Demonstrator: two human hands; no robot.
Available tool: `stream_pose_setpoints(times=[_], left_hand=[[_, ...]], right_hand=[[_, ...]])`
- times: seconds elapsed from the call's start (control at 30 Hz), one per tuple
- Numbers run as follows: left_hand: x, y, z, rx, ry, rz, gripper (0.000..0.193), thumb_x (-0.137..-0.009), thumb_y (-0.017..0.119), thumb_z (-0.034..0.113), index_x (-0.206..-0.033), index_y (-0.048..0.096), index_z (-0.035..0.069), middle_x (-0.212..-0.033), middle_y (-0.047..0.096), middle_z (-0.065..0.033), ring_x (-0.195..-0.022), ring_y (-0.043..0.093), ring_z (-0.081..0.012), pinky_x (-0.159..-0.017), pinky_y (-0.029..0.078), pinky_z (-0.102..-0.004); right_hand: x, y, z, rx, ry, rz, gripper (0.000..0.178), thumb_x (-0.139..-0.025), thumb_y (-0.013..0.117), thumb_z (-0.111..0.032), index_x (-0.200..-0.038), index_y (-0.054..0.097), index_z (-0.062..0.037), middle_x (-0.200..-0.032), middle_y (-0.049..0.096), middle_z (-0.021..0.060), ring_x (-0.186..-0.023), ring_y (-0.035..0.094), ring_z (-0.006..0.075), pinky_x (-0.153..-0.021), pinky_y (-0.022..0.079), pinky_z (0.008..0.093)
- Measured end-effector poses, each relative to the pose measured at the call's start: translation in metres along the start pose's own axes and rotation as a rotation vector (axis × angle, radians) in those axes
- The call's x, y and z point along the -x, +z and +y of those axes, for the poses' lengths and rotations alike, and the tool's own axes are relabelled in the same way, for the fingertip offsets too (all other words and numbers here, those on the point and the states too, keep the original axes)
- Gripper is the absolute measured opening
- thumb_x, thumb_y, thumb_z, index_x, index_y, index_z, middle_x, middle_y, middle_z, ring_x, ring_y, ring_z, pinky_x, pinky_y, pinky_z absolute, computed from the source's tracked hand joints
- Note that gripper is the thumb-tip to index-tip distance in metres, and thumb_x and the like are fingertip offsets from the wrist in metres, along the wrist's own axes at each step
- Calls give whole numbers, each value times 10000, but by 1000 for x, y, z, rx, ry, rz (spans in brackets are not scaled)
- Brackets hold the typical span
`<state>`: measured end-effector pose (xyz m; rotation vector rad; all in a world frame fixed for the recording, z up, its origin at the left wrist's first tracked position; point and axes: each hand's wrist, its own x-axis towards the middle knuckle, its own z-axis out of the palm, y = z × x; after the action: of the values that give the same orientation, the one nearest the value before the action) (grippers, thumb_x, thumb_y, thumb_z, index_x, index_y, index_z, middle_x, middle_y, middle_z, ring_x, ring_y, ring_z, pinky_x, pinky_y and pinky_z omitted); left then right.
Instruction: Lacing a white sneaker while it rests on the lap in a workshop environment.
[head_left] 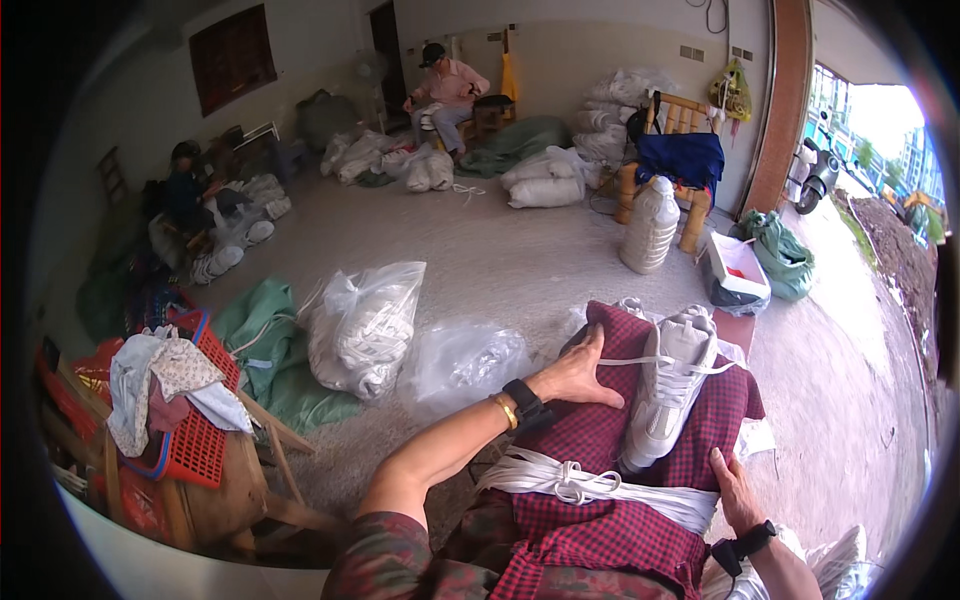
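A white lace-up shoe (672, 388) rests on the red-and-black checked cloth (545, 437) over my lap, toe pointing away from me. Its loose lace ends stretch out to both sides. My left hand (580, 374) lies on the cloth left of the shoe, thumb and fingers apart and nothing held. To the shoe's right, my right hand (737, 492) touches the cloth's edge with its fingers extended. Across my lap runs a thick bundle of white shoelaces (610, 488), knotted in the middle. Part of another pale shoe (632, 306) shows beyond the cloth.
Clear bags of white shoes (365, 335) and a thin plastic bag (468, 365) lie ahead. A red basket (205, 440) with cloths stands left. Farther off are a large plastic bottle (650, 228), a bamboo chair (690, 120), a white box (738, 270) and two seated people.
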<state>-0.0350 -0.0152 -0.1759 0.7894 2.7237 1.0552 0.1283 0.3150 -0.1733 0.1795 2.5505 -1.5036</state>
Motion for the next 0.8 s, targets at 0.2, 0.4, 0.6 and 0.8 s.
stream_pose_setpoints(times=[0.2, 0.4, 0.6, 0.8], left_hand=[[-3, -2, 0, 25, 0, -5, 1373, -623, 836, 538, -1452, 15, -186, -1517, 129, -396, -1449, 190, -426, -1200, 207, -384], [3, -9, -4, 9, -19, -2, 1370, -629, 838, 539, -1451, 15, -185, -1526, 122, -384, -1455, 181, -411, -1202, 199, -373], [-10, 9, 0, 8, 30, -9, 1374, -633, 841, 523, -1446, -5, -189, -1512, 154, -396, -1449, 215, -393, -1194, 215, -354], [-2, 5, 4, -4, 32, -13, 1372, -650, 823, 561, -1445, -5, -191, -1517, 118, -401, -1449, 192, -419, -1193, 223, -377]], right_hand=[[4, -3, -16, 0, 23, -11, 797, -974, 431, -595, -1411, 383, 69, -1394, 477, 228, -1309, 446, 291, -1097, 328, 353], [-5, 2, 2, -120, 8, -14, 737, -977, 483, -533, -1469, 344, -2, -1443, 425, 225, -1343, 406, 315, -1122, 308, 383], [10, 2, -3, -214, -75, -11, 609, -1002, 493, -409, -1384, 449, 63, -1369, 518, 212, -1304, 465, 272, -1103, 329, 360], [11, -8, 13, -27, -130, -153, 517, -1043, 383, -352, -1440, 443, -26, -1490, 411, 176, -1383, 383, 270, -1144, 276, 356]])
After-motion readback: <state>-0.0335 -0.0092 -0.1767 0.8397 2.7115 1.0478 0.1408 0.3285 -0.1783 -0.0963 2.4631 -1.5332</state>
